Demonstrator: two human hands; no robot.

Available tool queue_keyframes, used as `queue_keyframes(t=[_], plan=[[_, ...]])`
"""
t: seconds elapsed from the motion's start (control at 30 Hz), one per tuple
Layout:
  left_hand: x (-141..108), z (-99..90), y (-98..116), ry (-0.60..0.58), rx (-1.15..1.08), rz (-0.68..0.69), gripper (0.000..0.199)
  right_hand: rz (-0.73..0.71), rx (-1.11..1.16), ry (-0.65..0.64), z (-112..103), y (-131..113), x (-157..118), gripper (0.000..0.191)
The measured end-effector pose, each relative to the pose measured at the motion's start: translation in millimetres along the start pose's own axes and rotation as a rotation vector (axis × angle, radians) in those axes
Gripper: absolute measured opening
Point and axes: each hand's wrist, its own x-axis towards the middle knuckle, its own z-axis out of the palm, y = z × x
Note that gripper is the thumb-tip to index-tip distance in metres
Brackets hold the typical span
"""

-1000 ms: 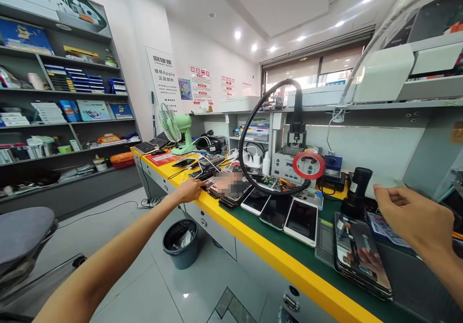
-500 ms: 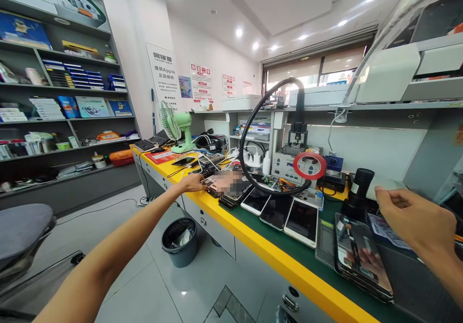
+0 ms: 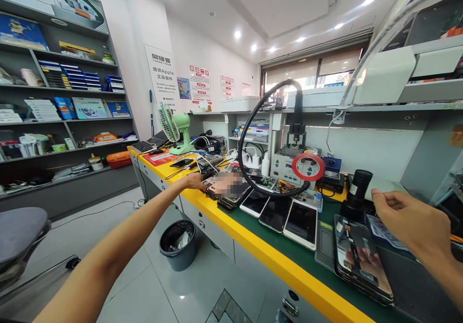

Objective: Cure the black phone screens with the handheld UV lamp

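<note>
My left hand (image 3: 194, 181) reaches to the bench edge, its fingers at the left side of a stack of phone parts (image 3: 217, 186); the fingertips are partly hidden there. Over the right end of the bench, my right hand (image 3: 408, 217) is raised with thumb and fingers pinched; a pale, flat item (image 3: 388, 186) shows at and behind the fingertips. Below it to the left lies a pile of phone screens (image 3: 361, 255), reflecting the hand. Between my hands, white and black phones (image 3: 302, 224) lie face up in a row on the green mat.
A black flexible arm (image 3: 241, 144) with a red ring light (image 3: 308, 167) arches over the bench. A black cylinder (image 3: 360, 188) stands near my right hand. A green fan (image 3: 181, 130) is at the far left, and a bin (image 3: 178, 245) stands on the floor.
The view has shifted slightly. Both hands keep nearly the same place and pose, and the things on the bench have not visibly moved.
</note>
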Motion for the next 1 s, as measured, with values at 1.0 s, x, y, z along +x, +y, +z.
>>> queue_keyframes(t=[1.0], plan=[[-1, -13.6, -21, -0.049, -0.447, -0.115, 0.03, -0.046, 0.011, -0.013, 1, 3, 0, 0.038]])
